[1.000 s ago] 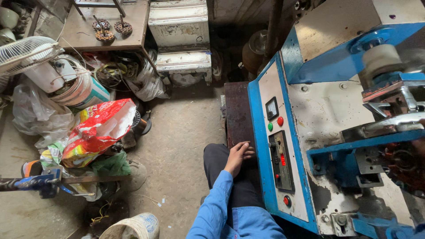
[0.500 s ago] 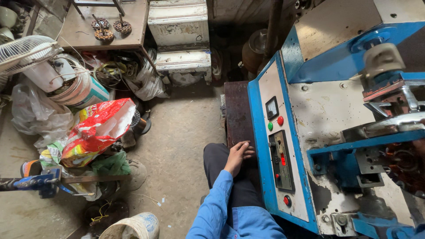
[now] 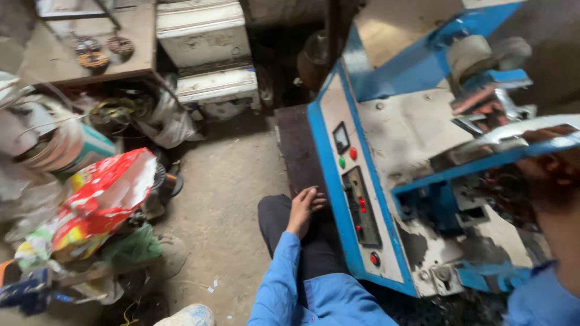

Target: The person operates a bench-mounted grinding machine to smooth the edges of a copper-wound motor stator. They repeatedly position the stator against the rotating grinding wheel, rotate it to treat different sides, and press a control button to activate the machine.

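Down beside the blue machine (image 3: 386, 181), the left hand (image 3: 304, 208) rests flat on the person's dark trouser knee (image 3: 278, 220), fingers loose and a little spread, holding nothing. It lies just beside the machine's control panel (image 3: 356, 199), near the green button (image 3: 342, 162). The right hand (image 3: 553, 175) is at the far side of the machine, blurred; I cannot tell its grip. A red bag (image 3: 99, 202) lies well apart from the machine.

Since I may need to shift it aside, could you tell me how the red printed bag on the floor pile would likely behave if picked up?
The red printed bag looks creased and slumped over the clutter, so it is probably floppy rather than stiff. Its glossy surface suggests it may be a little slippery. It seems partly filled, so it would likely sag and could disturb the green bag beside it.
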